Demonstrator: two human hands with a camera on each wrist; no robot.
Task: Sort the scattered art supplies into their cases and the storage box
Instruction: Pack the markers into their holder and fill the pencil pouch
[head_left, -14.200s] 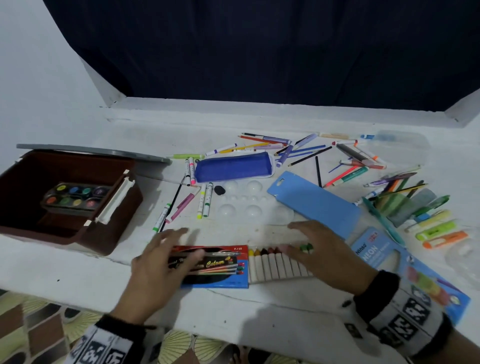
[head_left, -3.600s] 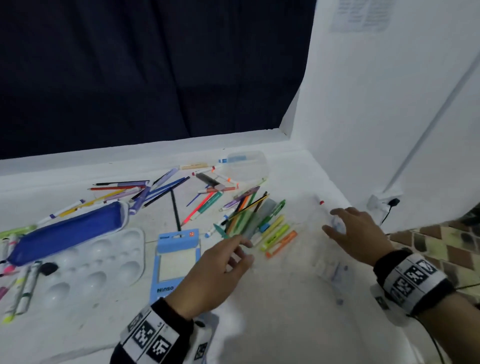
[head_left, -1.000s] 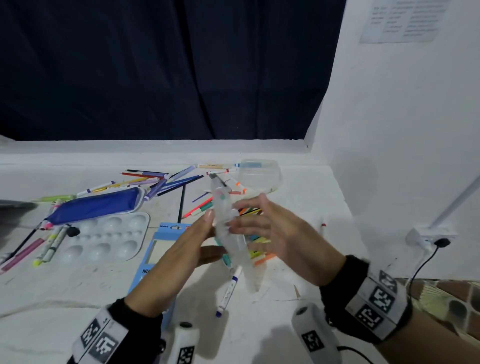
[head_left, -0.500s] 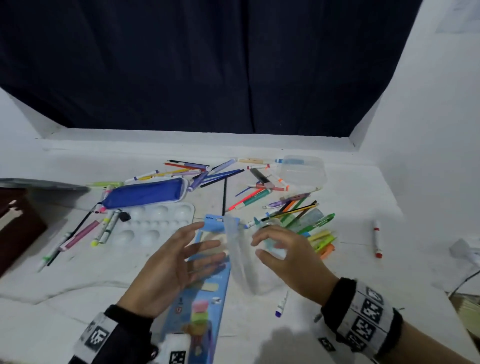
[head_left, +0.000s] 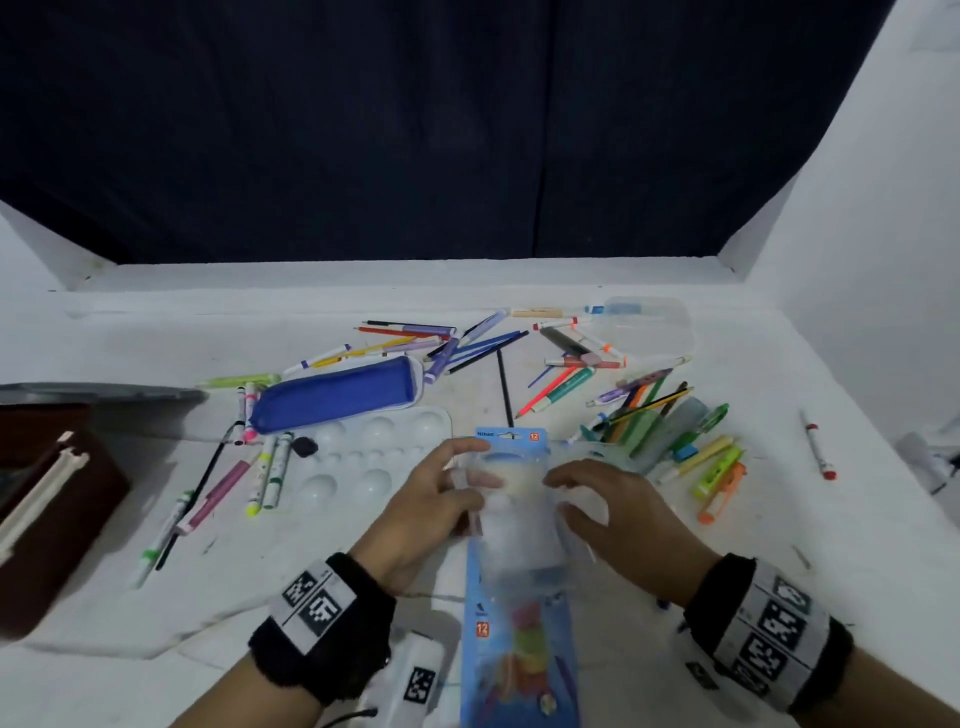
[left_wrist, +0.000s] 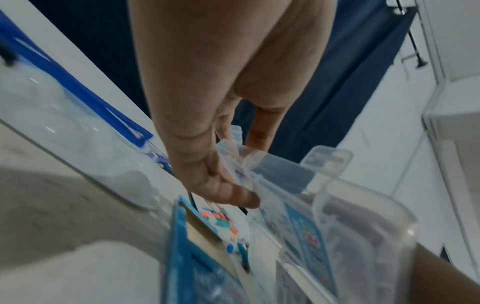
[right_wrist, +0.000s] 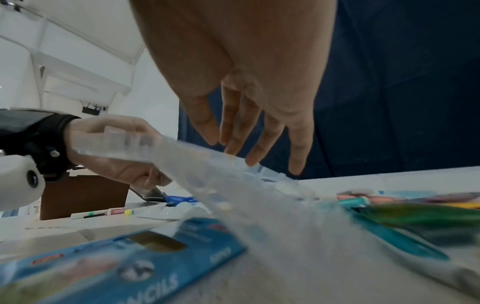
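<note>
On my far left a dark brown storage box (head_left: 49, 499) sits at the edge of the white tabletop (head_left: 779, 545), its grey lid (head_left: 104, 393) lying flat behind it. Next to it, loose felt markers (head_left: 267, 467) and a black pencil lie scattered near a blue zipped fabric pencil pouch (head_left: 337, 393) and a white plastic paint palette with round wells (head_left: 374, 457). At centre my left hand (head_left: 426, 512) grips the left side of a clear plastic lidded case (head_left: 511, 512), thumb and fingers curled on its rim; the left wrist view shows the fingers (left_wrist: 228, 191) pinching the transparent edge. The case is held just above a flat blue cardboard pencil pack (head_left: 519, 660) that runs toward the near edge. My right hand (head_left: 623, 514) is at the case's right side, its fingers curved toward it; from the wrist view the fingers (right_wrist: 259, 131) hang spread above the tilted plastic, and I cannot tell whether they hold it. Right of that lies a heap of coloured pens, pencils and highlighters (head_left: 670, 431), then open white surface with one red-capped marker (head_left: 818, 449) well apart near the right wall. Behind everything a raised white ledge (head_left: 415, 275) meets a dark navy curtain (head_left: 415, 130); white walls close both sides.
</note>
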